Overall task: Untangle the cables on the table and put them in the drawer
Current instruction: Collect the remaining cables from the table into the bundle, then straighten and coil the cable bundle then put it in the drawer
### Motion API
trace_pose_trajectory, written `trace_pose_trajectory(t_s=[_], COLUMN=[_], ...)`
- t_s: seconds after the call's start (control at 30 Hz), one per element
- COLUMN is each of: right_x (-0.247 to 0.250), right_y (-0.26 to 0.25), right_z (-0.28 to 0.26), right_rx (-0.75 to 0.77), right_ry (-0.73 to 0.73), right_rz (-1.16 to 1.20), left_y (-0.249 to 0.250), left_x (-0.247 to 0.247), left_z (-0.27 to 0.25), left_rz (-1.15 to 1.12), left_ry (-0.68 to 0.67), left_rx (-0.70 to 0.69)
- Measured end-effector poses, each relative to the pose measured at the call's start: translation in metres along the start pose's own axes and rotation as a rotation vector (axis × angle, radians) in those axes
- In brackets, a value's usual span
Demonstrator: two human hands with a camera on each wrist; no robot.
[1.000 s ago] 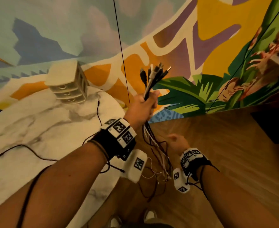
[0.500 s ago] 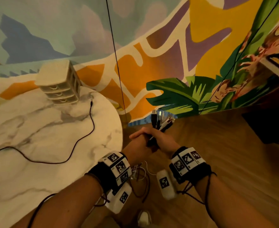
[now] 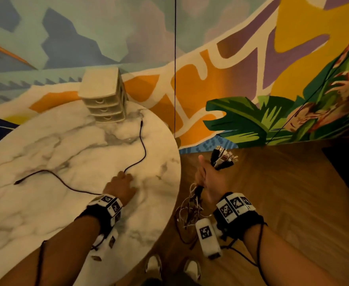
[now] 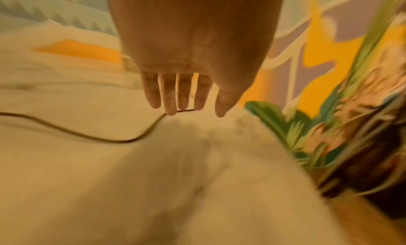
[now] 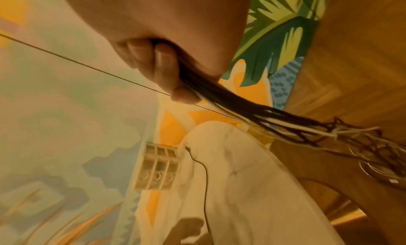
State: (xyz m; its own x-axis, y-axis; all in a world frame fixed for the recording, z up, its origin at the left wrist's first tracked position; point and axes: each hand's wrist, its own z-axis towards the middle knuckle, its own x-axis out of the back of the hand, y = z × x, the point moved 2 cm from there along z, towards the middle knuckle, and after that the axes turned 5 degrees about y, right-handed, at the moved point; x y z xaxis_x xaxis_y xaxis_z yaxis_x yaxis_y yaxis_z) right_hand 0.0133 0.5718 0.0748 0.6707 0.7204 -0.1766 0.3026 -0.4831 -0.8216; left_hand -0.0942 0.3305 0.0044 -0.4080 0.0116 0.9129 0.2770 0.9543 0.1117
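One black cable (image 3: 140, 145) lies in a long curve on the round marble table (image 3: 45, 203). My left hand (image 3: 121, 183) is over its middle, straight fingers (image 4: 169, 99) reaching down onto the cable (image 4: 87, 135). My right hand (image 3: 209, 178) is off the table's right edge and grips a bundle of black and white cables (image 5: 230, 99). Their plugs (image 3: 223, 158) stick out above the fist, and the tangled tails (image 3: 190, 211) hang below it. A small cream three-drawer unit (image 3: 105, 98) stands at the table's far edge, drawers closed.
A painted mural wall (image 3: 231, 69) rises behind the table. Wooden floor (image 3: 293, 193) spreads to the right, with a dark object (image 3: 346, 166) at its far right. A thin black line (image 3: 175, 67) hangs down in front of the wall. My shoes (image 3: 155, 267) show below.
The bundle passed from my left hand to my right. My left hand then moved left onto the table, to the single black cable. The right hand stays beside the table with the bundle.
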Motion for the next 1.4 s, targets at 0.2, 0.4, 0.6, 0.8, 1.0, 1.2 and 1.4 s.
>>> trace_pose_trajectory(t_s=[0.2,0.4,0.6,0.8,1.0,1.2,1.4], right_x=[-0.018,-0.037,-0.048,-0.049,-0.04,-0.041,-0.037], right_y=[0.016,0.035,0.058,0.066,0.072,0.082,0.081], right_z=[-0.007,-0.002,0.007,0.004,0.01,0.016,0.005], right_rx=[-0.07,-0.111,-0.161,-0.117,-0.092,-0.11,-0.091], right_ry=[0.119,0.221,0.238,0.19,0.12,0.092,0.066], right_rz=[-0.044,-0.164,-0.148,-0.17,-0.206,-0.203,-0.339], left_y=[-0.073,-0.02,-0.044,-0.018,-0.02,-0.025,0.012], left_x=[-0.027,-0.06,-0.055,-0.034,-0.046,-0.037,-0.023], left_z=[0.007,-0.024,-0.043,0.002,-0.009,-0.008,0.042], left_rz=[0.187,0.192,0.363,0.081,0.26,0.294,-0.091], left_ry=[-0.05,-0.144,-0.242,-0.098,-0.233,-0.34,-0.112], left_rx=[0.072,-0.258,-0.309,-0.222,-0.403,-0.407,-0.038])
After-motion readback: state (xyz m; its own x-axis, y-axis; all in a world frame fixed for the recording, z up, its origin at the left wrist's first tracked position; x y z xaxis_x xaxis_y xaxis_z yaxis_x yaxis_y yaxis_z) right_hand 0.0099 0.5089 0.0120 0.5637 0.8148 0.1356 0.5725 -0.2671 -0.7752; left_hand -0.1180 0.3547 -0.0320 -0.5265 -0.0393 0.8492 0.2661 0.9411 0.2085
